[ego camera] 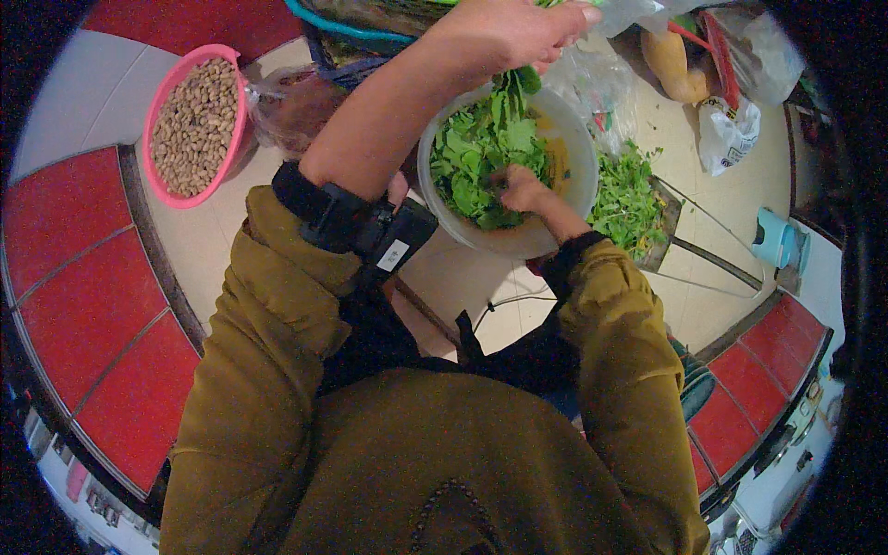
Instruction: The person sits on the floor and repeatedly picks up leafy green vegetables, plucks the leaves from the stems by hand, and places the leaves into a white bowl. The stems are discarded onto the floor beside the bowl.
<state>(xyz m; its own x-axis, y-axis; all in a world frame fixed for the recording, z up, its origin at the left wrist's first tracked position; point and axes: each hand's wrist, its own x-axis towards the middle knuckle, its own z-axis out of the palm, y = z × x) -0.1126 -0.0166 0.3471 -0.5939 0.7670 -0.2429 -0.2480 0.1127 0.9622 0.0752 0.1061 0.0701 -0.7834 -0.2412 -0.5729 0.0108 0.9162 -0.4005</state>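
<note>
Over the far side of a translucent plastic tub (pixel 472 243), my left hand (pixel 520 35) is closed around leafy greens (pixel 512 97), which hang below it into the tub. More green leaves (pixel 461 149) fill the tub's left and middle. My right hand (pixel 526 189) is down inside the tub with curled fingers touching the leaves. Its fingertips are partly hidden, so I cannot tell whether it grips any. Yellowish-brown colour shows on the tub's right inner side. A pile of loose greens (pixel 628 201) lies just right of the tub.
A pink basin (pixel 243 118) of unshelled peanuts (pixel 194 128) stands at left, beside a clear plastic bag (pixel 295 107). A teal-rimmed container (pixel 347 26) sits at the far side. Beyond the tub at right lie a butternut squash (pixel 669 66) and a white plastic bag (pixel 728 132).
</note>
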